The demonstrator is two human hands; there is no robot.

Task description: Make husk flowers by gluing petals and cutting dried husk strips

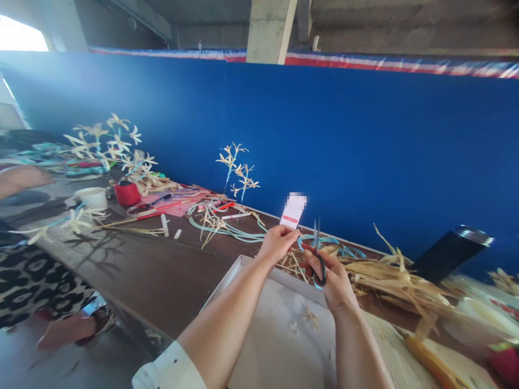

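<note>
My right hand (334, 278) grips a pair of scissors (317, 237) with dark handles, the blades pointing up. Just to its left, my left hand (279, 243) is closed in a pinch at the fingertips; what it holds is too small to make out. Directly beyond these fingers stands a bright white phone-like screen (292, 213) with a red bar, partly blurred out. I cannot tell whether the left hand touches it. Below both forearms lies a shallow white tray (279, 335) with a few pale scraps. Light-blue strips (336, 246) lie behind the right hand.
Dried husks (389, 281) and a dark tumbler (452, 251) are at right, near a yellow-handled tool (433, 362). Husk flowers (233, 162) stand by the blue partition (365, 146). A white mug (92, 199) and red pot (127, 193) are left, near another person's arm (24, 181).
</note>
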